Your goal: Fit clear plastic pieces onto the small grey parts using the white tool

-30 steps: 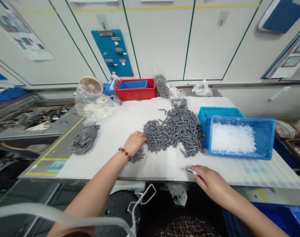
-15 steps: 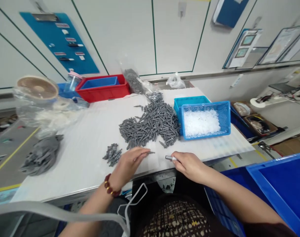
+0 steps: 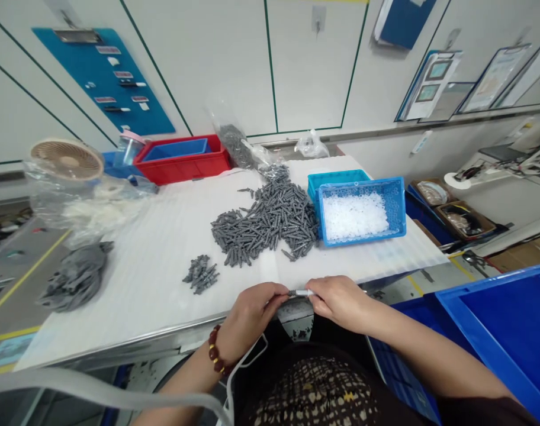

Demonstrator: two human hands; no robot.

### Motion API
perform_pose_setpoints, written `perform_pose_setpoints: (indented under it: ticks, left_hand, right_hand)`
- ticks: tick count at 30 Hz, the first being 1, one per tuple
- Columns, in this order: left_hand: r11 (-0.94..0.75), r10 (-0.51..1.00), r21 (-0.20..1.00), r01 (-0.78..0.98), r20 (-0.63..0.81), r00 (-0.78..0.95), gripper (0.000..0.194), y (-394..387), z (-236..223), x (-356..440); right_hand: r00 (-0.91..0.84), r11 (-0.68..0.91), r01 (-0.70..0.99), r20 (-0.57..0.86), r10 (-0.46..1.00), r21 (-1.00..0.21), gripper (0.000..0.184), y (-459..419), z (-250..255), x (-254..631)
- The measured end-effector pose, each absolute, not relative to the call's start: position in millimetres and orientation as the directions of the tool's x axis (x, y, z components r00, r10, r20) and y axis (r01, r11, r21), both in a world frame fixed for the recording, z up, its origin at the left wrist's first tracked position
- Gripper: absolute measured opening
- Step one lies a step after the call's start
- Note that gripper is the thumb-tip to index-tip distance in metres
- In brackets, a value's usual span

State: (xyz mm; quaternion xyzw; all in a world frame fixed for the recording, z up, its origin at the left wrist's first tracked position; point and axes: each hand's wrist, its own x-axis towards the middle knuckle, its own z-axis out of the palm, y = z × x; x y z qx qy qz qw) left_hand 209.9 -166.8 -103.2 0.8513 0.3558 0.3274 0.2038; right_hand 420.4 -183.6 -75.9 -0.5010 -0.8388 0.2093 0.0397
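My left hand (image 3: pixel 256 306) pinches a small grey pointed part (image 3: pixel 292 293) at the table's front edge. A short white-and-metal stick-like tool (image 3: pixel 304 292) is in the closed fingers of my right hand (image 3: pixel 338 303). The part and the tool meet end to end; whether one sits inside the other I cannot tell. Beyond my hands spreads a large heap of similar grey parts (image 3: pixel 270 222), with a smaller pile (image 3: pixel 201 274) to its left. A tilted blue bin (image 3: pixel 396 207) on the right contains small white rings (image 3: pixel 354 214).
A teal bin (image 3: pixel 336 176) stands behind the blue one. At the back are a red bin (image 3: pixel 185 168) and a bag of grey parts (image 3: pixel 235 145). A fan (image 3: pixel 68 158) and grey cloth (image 3: pixel 79 277) lie left. Large blue crates (image 3: pixel 510 331) stand at right.
Both hands have come together and nearer to my body, bringing the grey part against the tool's tip. Before, a gap lay between them. The view has shifted slightly.
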Motion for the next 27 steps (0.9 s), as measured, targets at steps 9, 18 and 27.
perform_pose_setpoints:
  ticks: [9,18,27]
  left_hand:
    - [-0.58,0.773,0.669,0.464,0.273,0.573,0.015,-173.2,-103.7,212.2]
    - [-0.605,0.757,0.644,0.469,0.281,0.59,0.015,-176.6,-107.5,213.2]
    - [-0.598,0.748,0.674,0.433,0.277,0.603,0.022,-171.4,-106.7,207.1]
  right_hand:
    - [-0.554,0.467,0.772,-0.096,0.827,-0.431,0.013,-186.5,-83.4,419.6]
    - [-0.445,0.382,0.848,-0.102,0.89,-0.367,0.03,-188.3,-84.4,417.2]
    - [-0.588,0.45,0.728,-0.133,0.798,-0.517,0.019,-184.0,-85.3,422.6]
